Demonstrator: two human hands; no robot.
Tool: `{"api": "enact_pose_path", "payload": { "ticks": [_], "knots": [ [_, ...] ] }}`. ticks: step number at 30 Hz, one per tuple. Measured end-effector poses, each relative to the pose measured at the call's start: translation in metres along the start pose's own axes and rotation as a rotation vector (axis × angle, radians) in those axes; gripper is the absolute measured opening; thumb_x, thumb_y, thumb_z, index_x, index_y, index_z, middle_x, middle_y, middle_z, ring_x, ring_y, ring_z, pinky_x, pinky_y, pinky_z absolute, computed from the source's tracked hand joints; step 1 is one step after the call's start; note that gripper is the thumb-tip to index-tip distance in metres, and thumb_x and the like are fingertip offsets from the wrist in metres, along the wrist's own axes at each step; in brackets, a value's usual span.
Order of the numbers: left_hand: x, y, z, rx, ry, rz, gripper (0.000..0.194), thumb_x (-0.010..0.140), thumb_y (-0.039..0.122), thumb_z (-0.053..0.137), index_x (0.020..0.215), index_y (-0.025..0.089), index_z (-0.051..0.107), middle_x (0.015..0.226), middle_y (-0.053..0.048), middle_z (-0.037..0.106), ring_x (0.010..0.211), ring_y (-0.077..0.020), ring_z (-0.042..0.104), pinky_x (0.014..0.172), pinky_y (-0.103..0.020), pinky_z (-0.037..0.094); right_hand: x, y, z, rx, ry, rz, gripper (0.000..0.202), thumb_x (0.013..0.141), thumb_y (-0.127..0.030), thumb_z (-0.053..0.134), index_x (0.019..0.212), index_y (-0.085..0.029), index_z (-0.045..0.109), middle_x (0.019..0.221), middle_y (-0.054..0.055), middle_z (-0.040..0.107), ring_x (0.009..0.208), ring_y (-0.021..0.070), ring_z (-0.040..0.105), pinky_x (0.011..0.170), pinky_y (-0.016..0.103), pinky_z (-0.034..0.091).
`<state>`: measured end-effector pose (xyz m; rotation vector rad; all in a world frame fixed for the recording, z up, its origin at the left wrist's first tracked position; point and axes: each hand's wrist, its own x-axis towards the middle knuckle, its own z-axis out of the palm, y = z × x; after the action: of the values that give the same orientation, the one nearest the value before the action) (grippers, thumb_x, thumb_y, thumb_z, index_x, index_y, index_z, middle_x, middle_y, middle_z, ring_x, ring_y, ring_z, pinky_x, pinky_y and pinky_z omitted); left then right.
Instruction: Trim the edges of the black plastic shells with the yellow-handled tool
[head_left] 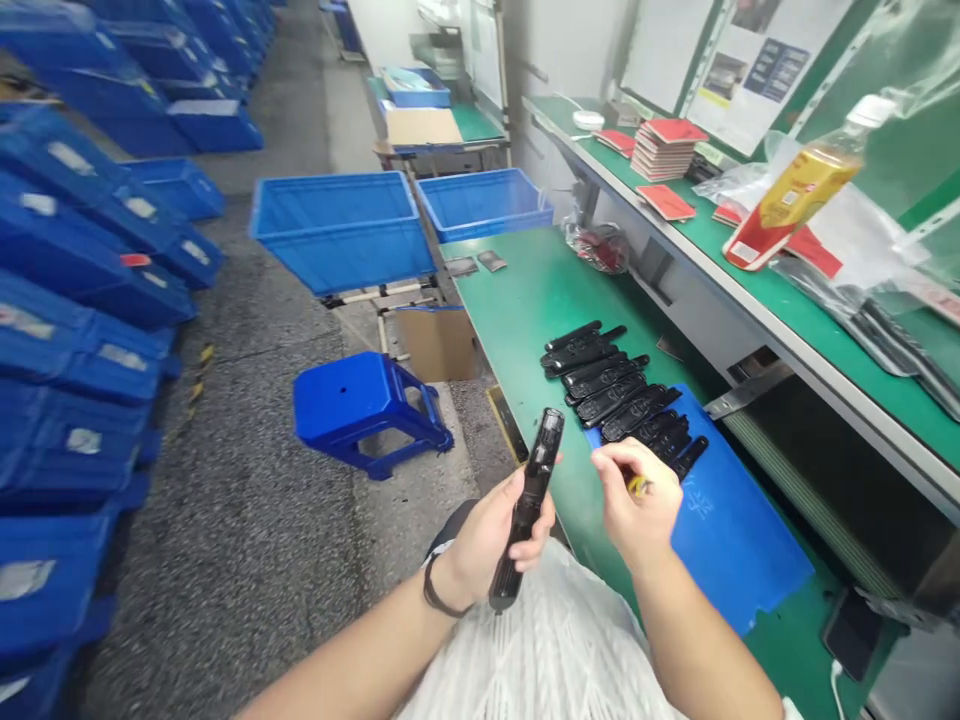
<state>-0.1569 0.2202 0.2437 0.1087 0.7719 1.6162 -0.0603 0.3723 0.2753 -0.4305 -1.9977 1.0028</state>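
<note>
My left hand (486, 535) is wrapped round a long black plastic handle-shaped part (538, 468), held tilted in front of my body with its upper end toward the bench. Openings and molded detail show on its upper half. To the right, my right hand (643, 510) is closed in a loose fist above the bench edge. A small yellow object (638, 485) shows between its fingers; the rest of it is hidden. Beyond that hand lies a row of similar black plastic parts (611, 390), partly on a blue sheet (739, 550).
The green bench (517, 290) carries a phone (853, 632) at lower right. Above it, a shelf holds stacked red pieces (664, 150) and a drink bottle (806, 190). Blue bins (341, 225), a blue stool (345, 400) and stacked blue crates (67, 350) stand leftward.
</note>
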Motion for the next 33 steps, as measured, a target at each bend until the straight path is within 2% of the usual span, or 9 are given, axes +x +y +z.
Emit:
{"api": "enact_pose_path", "payload": {
  "ticks": [2, 4, 6, 9, 13, 19, 25, 29, 33],
  "knots": [
    [-0.006, 0.006, -0.01, -0.041, 0.035, 0.048, 0.052, 0.102, 0.063, 0.051, 0.139, 0.026, 0.055, 0.071, 0.003, 0.056, 0.04, -0.0041, 0.032, 0.04, -0.016, 0.032, 0.002, -0.004, 0.011, 0.001, -0.169, -0.1, 0.009, 0.097, -0.022, 0.068, 0.105, -0.021, 0.071, 0.075, -0.002, 0.065, 0.06, 0.0112, 0.056, 0.058, 0.026, 0.047],
    [-0.013, 0.008, -0.018, -0.05, 0.063, 0.069, 0.051, 0.1, 0.065, 0.054, 0.128, 0.023, 0.061, 0.069, 0.002, 0.056, 0.04, -0.0042, 0.034, 0.04, -0.016, 0.032, 0.0, -0.005, 0.027, -0.027, -0.327, -0.174, 0.029, 0.098, -0.027, 0.068, 0.126, -0.021, 0.065, 0.081, 0.0, 0.067, 0.064, 0.0127, 0.059, 0.06, 0.027, 0.05],
    [-0.018, 0.009, -0.023, -0.061, 0.094, 0.082, 0.051, 0.099, 0.065, 0.054, 0.125, 0.022, 0.064, 0.068, 0.001, 0.058, 0.04, -0.0049, 0.037, 0.04, -0.017, 0.033, -0.007, -0.006, 0.044, -0.049, -0.36, -0.222, 0.023, 0.099, -0.025, 0.065, 0.122, -0.021, 0.066, 0.083, 0.001, 0.067, 0.068, 0.0136, 0.062, 0.062, 0.027, 0.052],
    [-0.025, 0.012, -0.026, -0.15, 0.128, 0.133, 0.054, 0.102, 0.062, 0.053, 0.14, 0.024, 0.059, 0.069, 0.002, 0.056, 0.041, -0.0054, 0.037, 0.041, -0.017, 0.035, -0.021, -0.008, 0.06, 0.002, -0.325, -0.415, 0.015, 0.098, -0.014, 0.061, 0.11, -0.022, 0.066, 0.079, 0.001, 0.069, 0.067, 0.0134, 0.063, 0.061, 0.027, 0.05],
    [-0.037, 0.028, -0.037, -0.234, 0.13, 0.239, 0.054, 0.106, 0.057, 0.045, 0.151, 0.027, 0.05, 0.071, 0.003, 0.053, 0.042, -0.0053, 0.033, 0.042, -0.017, 0.035, -0.032, -0.002, 0.067, 0.061, -0.407, -0.718, 0.037, 0.096, -0.014, 0.064, 0.133, -0.018, 0.062, 0.088, 0.005, 0.076, 0.065, 0.0147, 0.065, 0.055, 0.029, 0.047],
    [-0.052, 0.045, -0.056, -0.244, 0.239, 0.388, 0.05, 0.108, 0.054, 0.038, 0.148, 0.026, 0.049, 0.072, 0.004, 0.05, 0.041, -0.0053, 0.033, 0.042, -0.016, 0.033, -0.024, 0.027, 0.087, -0.253, -0.363, -0.341, 0.044, 0.1, -0.019, 0.059, 0.143, -0.018, 0.056, 0.083, 0.002, 0.07, 0.067, 0.0142, 0.065, 0.06, 0.026, 0.049],
    [-0.046, 0.044, -0.05, -0.333, 0.355, 0.456, 0.043, 0.111, 0.048, 0.033, 0.142, 0.025, 0.05, 0.071, 0.004, 0.05, 0.042, -0.0061, 0.037, 0.043, -0.016, 0.034, -0.051, 0.001, 0.079, 0.01, -0.626, -0.657, 0.019, 0.102, -0.033, 0.06, 0.114, -0.018, 0.064, 0.087, 0.004, 0.069, 0.069, 0.0144, 0.06, 0.058, 0.029, 0.042],
    [-0.038, 0.038, -0.041, -0.337, 0.398, 0.47, 0.043, 0.11, 0.048, 0.036, 0.143, 0.025, 0.05, 0.071, 0.004, 0.049, 0.042, -0.0061, 0.036, 0.042, -0.016, 0.033, -0.066, -0.007, 0.08, -0.077, -0.613, -0.777, 0.014, 0.103, -0.019, 0.05, 0.101, -0.017, 0.064, 0.076, 0.001, 0.064, 0.061, 0.0131, 0.05, 0.056, 0.031, 0.031],
    [-0.035, 0.034, -0.039, -0.284, 0.34, 0.467, 0.047, 0.108, 0.052, 0.04, 0.146, 0.025, 0.05, 0.071, 0.005, 0.048, 0.041, -0.0053, 0.033, 0.041, -0.016, 0.032, -0.072, -0.011, 0.074, -0.038, -0.594, -0.731, 0.026, 0.103, -0.015, 0.038, 0.104, -0.015, 0.063, 0.074, 0.002, 0.061, 0.059, 0.0141, 0.05, 0.056, 0.031, 0.029]
  ]
}}
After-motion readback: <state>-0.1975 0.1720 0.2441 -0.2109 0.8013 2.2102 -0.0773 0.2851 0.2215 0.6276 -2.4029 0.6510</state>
